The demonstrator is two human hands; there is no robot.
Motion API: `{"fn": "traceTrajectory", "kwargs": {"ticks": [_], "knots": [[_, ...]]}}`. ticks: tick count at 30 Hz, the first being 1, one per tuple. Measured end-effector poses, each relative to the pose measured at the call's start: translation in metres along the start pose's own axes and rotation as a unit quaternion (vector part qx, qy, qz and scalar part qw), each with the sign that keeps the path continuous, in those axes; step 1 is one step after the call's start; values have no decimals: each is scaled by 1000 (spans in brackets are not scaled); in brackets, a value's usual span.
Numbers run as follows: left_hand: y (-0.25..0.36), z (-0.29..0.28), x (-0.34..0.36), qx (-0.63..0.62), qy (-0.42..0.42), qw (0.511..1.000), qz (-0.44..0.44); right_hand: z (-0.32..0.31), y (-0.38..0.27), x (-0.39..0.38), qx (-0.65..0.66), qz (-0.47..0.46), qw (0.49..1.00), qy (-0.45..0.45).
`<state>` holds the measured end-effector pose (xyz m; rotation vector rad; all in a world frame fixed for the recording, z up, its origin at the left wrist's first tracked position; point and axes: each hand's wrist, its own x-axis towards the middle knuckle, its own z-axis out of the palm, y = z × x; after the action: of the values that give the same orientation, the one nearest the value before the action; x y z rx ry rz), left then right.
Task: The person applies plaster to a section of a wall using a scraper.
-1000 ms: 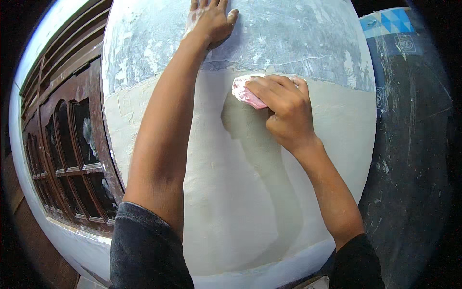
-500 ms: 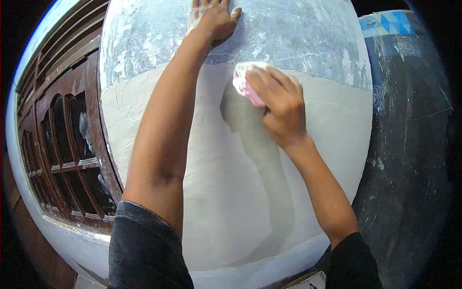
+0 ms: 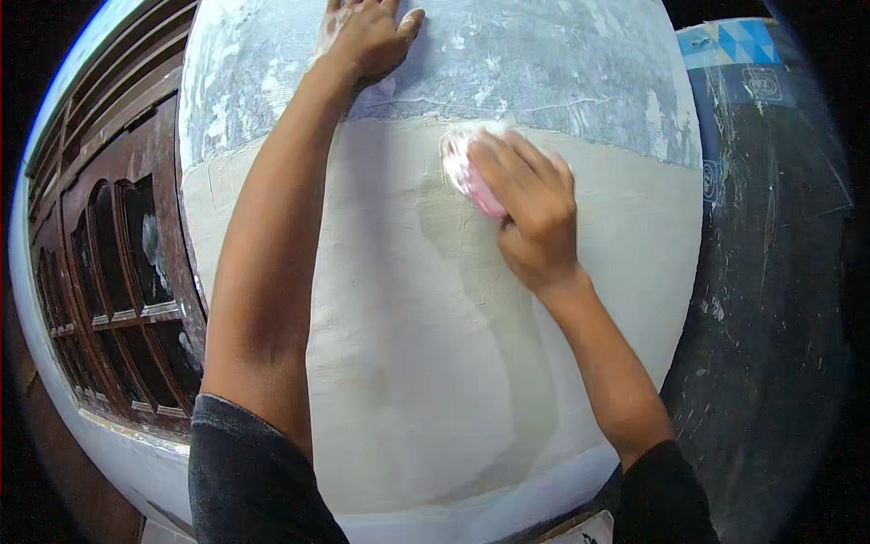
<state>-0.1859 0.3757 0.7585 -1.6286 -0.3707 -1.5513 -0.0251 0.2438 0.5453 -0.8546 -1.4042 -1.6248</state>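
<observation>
Right fingers hold a white-smeared pink pad against the wall.

Brown paned window at left — dark sheet at right

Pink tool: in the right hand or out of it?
In: the right hand curls over the pink tool, leaving its white-smeared side showing at left.
</observation>
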Motion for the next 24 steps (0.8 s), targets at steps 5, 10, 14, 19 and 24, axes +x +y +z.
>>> {"fn": "traceTrajectory", "kwargs": {"ticks": [5,10,14,19,24], "knots": [[-6,5,-1,1,1,1000,10,21,-12,-13,-37,-16,998,-38],[-6,6,-2,11,14,1000,-4,-3,-37,-62,-1,5,998,-70],[-10,0,-6,-1,5,1000,-12,0,-19,-5,-20,-2,1000,-5],[-3,1,-3,-15,11,1000,3,15,13,-15,-62,14,997,-34],[-9,5,-7,-7,15,1000,1,-16,-10,-72,-31,32,996,-83]]}}
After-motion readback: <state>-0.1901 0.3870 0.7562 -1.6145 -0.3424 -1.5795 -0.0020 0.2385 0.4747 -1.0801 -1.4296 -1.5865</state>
